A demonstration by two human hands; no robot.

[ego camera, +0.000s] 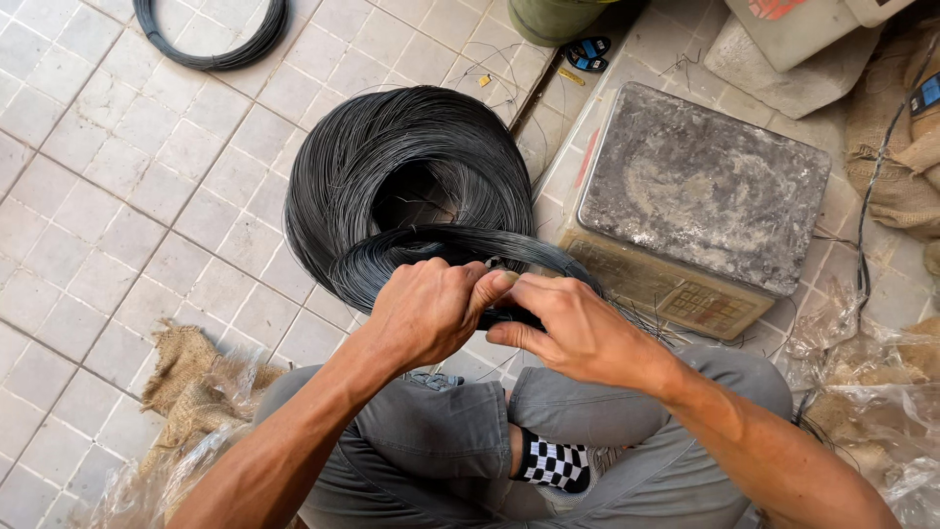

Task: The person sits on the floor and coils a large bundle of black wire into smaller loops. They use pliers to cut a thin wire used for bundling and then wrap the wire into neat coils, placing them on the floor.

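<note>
A person sits cross-legged on the tiled floor (117, 196), grey trousers and a checkered sock (553, 462) closest to us. Just above the knees, the left hand (426, 309) and the right hand (573, 328) meet, thumbs touching. Both are closed tight on a small coil of dark wire (441, 250), which sticks out from the hands toward 11 o'clock.

It looks like the wire is being bound or twisted at the spot where the hands pinch it. The next move likely needs a firm twist while the loops stay bunched.

Behind it, at 12 o'clock, lies a big wire coil (406, 167). At 2 o'clock sits a weighing scale (700, 186) with a worn metal top. Far off at 10 o'clock is another thin wire ring (211, 44).
</note>
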